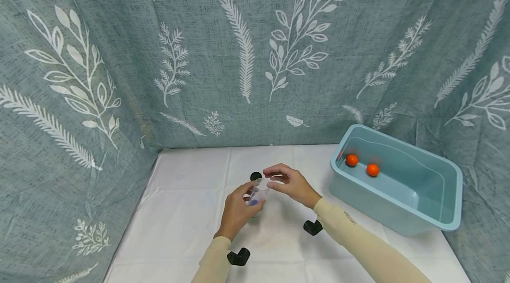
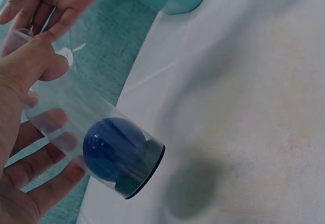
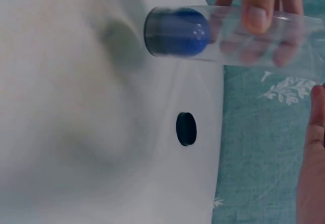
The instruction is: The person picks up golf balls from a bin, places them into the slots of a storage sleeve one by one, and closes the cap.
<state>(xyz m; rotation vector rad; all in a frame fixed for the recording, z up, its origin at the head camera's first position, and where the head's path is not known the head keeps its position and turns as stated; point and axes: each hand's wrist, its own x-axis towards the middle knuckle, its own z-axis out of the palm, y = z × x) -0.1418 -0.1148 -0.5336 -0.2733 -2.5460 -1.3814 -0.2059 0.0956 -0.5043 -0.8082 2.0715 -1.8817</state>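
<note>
My left hand (image 1: pixel 235 211) grips a clear plastic tube (image 2: pixel 76 99) round its side, thumb on one side and fingers on the other. A blue ball (image 2: pixel 109 148) sits at the bottom of the tube, by its dark base. The tube is held tilted above the table, its uncapped end upward. Beside that rim is my right hand (image 1: pixel 291 183), its fingers loosely bent and nothing seen between them; whether a fingertip touches the rim I cannot tell. A round black lid (image 3: pixel 186 129) lies on the table behind the tube.
At the right stands a light blue plastic bin (image 1: pixel 398 201) with two orange balls (image 1: pixel 372 170) inside. White cloth (image 1: pixel 191 212) covers the table. A green leaf-patterned curtain (image 1: pixel 207 75) hangs behind and at both sides. Black wrist-camera mounts (image 1: pixel 239 257) stick out from both sleeves.
</note>
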